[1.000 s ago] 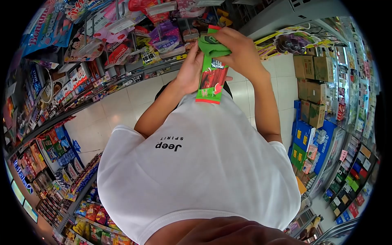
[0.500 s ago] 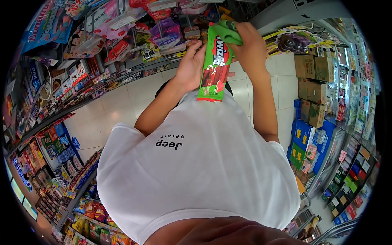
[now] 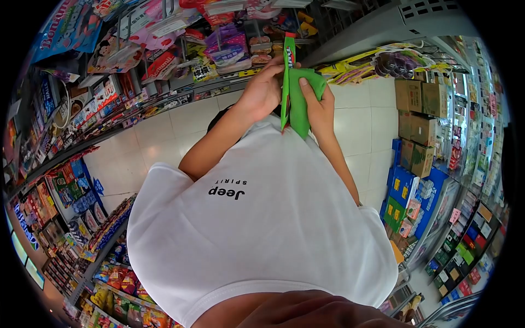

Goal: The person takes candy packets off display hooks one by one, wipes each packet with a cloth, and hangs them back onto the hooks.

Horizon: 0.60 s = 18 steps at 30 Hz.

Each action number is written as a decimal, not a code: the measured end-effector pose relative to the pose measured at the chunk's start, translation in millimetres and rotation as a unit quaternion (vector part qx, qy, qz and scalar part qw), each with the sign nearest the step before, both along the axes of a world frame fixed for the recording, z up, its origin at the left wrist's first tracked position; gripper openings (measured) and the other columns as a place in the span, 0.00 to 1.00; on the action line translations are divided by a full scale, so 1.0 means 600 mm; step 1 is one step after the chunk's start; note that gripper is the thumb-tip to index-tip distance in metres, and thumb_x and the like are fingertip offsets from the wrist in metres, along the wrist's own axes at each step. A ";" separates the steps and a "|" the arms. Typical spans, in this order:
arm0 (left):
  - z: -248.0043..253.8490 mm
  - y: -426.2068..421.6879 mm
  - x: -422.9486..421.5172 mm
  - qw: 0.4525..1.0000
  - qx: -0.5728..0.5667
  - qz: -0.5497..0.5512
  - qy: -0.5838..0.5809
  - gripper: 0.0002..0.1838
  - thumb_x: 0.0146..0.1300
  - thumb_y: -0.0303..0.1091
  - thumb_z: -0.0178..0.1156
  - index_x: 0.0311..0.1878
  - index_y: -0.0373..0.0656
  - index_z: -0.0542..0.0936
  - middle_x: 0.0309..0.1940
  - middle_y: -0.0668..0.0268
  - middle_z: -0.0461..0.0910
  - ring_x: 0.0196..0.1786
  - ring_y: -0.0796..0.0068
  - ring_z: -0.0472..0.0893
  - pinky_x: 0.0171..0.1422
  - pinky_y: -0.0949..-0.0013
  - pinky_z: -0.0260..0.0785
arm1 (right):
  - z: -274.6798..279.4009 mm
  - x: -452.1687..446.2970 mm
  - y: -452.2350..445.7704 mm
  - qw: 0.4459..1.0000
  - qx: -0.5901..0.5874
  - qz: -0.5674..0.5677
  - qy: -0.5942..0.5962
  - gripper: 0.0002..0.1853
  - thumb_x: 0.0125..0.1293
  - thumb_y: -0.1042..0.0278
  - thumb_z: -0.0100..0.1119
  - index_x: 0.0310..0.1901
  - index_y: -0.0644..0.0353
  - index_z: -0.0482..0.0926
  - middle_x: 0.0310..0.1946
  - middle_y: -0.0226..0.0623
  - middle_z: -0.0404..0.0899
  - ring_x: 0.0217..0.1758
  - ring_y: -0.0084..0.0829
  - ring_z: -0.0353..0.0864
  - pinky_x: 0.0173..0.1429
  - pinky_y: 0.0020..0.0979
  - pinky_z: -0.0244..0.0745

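Right, widest first: pale floor tiles [image 3: 355, 126] run beneath everything, with shop shelving curving away on both sides. Up at the upper left, it's a crowded bank of hanging candy bags [image 3: 225, 48], pinks, reds and purples jostling on their hooks. Across on the right, brown cardboard cartons [image 3: 418, 128] stand stacked, a blue box [image 3: 402, 185] just below them in view. Filling the middle, a white T-shirt [image 3: 262, 240] (Jeep Spirit across the chest, upside down from up here!).

Now to the hands, out in front of the body and close together! The left hand [image 3: 260, 97] has the Twizzlers packet [image 3: 287, 87] by its side edge, fingers reaching behind it. The right hand [image 3: 321, 106] is clasping a green cloth [image 3: 299, 106], thumb laid on top, and that cloth sits right up against the packet. Two greens side by side, and what a match!

And the slimmest sight of all is that packet: between the two hands, long and nearly upright in view, turned almost edge-on, a red end at the top and just a sliver of white lettering showing.
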<state>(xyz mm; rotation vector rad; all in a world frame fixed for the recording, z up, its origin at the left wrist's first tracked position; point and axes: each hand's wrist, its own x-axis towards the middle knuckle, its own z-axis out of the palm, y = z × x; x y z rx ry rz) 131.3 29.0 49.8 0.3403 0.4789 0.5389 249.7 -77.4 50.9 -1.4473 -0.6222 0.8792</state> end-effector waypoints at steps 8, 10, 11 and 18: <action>-0.006 0.020 0.008 0.978 0.177 -0.005 0.113 0.25 0.68 0.29 0.68 0.66 0.40 0.74 0.52 0.65 0.82 0.57 0.74 0.80 0.64 0.66 0.72 | -0.010 0.016 -0.008 0.924 -0.030 0.015 0.381 0.29 0.81 0.46 0.48 0.67 0.64 0.72 0.54 0.45 0.83 0.52 0.38 0.87 0.54 0.36 0.85; 0.004 0.028 0.007 0.975 0.180 0.005 0.132 0.25 0.67 0.30 0.70 0.65 0.39 0.76 0.50 0.65 0.83 0.55 0.76 0.82 0.61 0.67 0.74 | 0.006 0.013 -0.003 0.885 -0.020 0.040 0.464 0.34 0.81 0.40 0.43 0.70 0.64 0.69 0.57 0.50 0.81 0.55 0.43 0.87 0.55 0.38 0.86; 0.011 0.030 0.004 0.982 0.148 -0.005 0.117 0.22 0.68 0.34 0.69 0.63 0.40 0.77 0.51 0.64 0.84 0.55 0.77 0.82 0.59 0.68 0.76 | 0.021 0.011 -0.004 0.864 -0.015 0.051 0.501 0.35 0.80 0.38 0.42 0.71 0.64 0.68 0.58 0.51 0.81 0.56 0.46 0.86 0.55 0.40 0.87; 0.015 0.015 0.007 0.998 -0.004 -0.056 -0.013 0.28 0.77 0.42 0.52 0.74 0.38 0.67 0.66 0.61 0.78 0.67 0.68 0.77 0.69 0.58 0.74 | 0.025 -0.002 0.018 0.854 0.044 0.067 0.514 0.35 0.80 0.39 0.44 0.72 0.64 0.67 0.59 0.53 0.80 0.55 0.47 0.87 0.54 0.43 0.87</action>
